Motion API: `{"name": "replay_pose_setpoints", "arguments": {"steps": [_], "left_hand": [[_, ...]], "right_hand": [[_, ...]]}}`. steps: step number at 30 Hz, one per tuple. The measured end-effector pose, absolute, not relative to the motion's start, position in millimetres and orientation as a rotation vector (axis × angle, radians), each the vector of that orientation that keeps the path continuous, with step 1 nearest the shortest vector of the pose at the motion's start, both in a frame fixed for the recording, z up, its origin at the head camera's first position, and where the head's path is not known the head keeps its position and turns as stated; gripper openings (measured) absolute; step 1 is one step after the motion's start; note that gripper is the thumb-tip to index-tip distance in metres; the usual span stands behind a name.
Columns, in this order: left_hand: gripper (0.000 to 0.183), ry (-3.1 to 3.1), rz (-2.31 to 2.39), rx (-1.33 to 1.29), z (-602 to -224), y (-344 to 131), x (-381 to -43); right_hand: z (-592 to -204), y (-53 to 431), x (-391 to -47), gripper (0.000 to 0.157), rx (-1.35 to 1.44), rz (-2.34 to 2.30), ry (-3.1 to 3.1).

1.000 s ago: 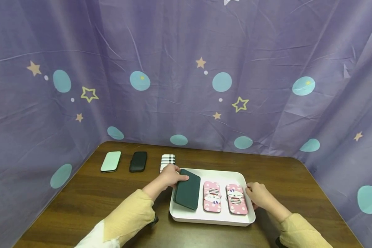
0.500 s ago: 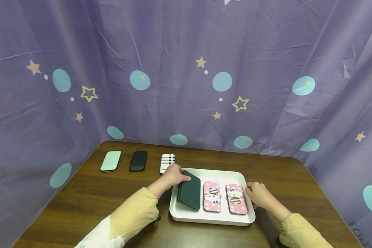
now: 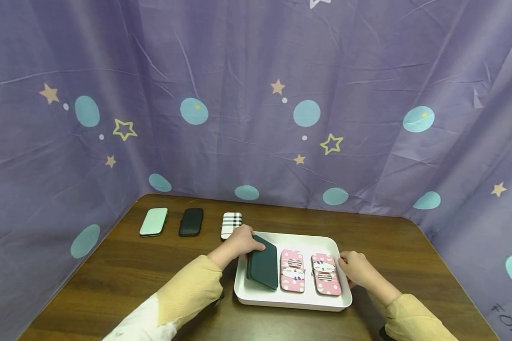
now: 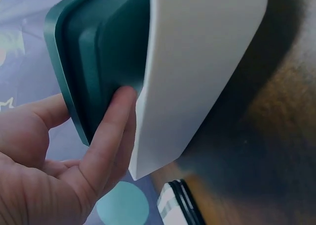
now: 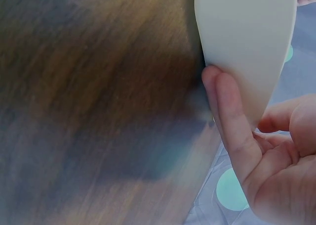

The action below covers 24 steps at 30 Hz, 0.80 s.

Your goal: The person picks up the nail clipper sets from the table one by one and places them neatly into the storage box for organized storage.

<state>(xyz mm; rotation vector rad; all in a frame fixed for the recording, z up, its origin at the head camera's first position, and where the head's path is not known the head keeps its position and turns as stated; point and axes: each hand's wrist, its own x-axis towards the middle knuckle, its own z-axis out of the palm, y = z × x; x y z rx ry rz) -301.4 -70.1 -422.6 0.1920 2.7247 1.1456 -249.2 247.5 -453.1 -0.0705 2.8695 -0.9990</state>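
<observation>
My left hand [image 3: 240, 241] pinches a dark green flat rectangular piece [image 3: 263, 266] by its far left edge, thumb on top and fingers underneath. The piece slants inside the left part of a white tray [image 3: 292, 303]. In the left wrist view, the green piece [image 4: 89, 42] shows a raised rim and a recessed underside beside the tray's outer wall [image 4: 192, 71]. My right hand [image 3: 355, 268] grips the tray's right wall, its fingers against the outside in the right wrist view. Two pink cases [image 3: 292, 270] with a cartoon face and white spots lie in the tray.
Along the back left of the brown wooden table [image 3: 123, 284] lie a mint green case [image 3: 154, 221], a black case [image 3: 191, 222] and a white plaid case [image 3: 231, 224]. A purple curtain [image 3: 247, 156] with stars and dots closes off the back and sides.
My left hand has moved slightly right and toward me, shifting the green piece a little to the right within the tray. The right hand and the cases stay in place.
</observation>
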Motion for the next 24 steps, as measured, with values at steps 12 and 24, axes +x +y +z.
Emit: {"name": "replay_pose_setpoints", "arguments": {"steps": [12,24], "left_hand": [[0.065,2.837,0.754,0.267,-412.6,-63.4,-299.3],[0.068,2.852,0.535,0.227,-403.7,-54.4,-300.6]], "right_hand": [[-453.4,247.3,-249.2,0.034,-0.061,-1.012,2.849],[-453.9,246.5,-249.3,0.034,-0.063,-1.003,2.864]]}}
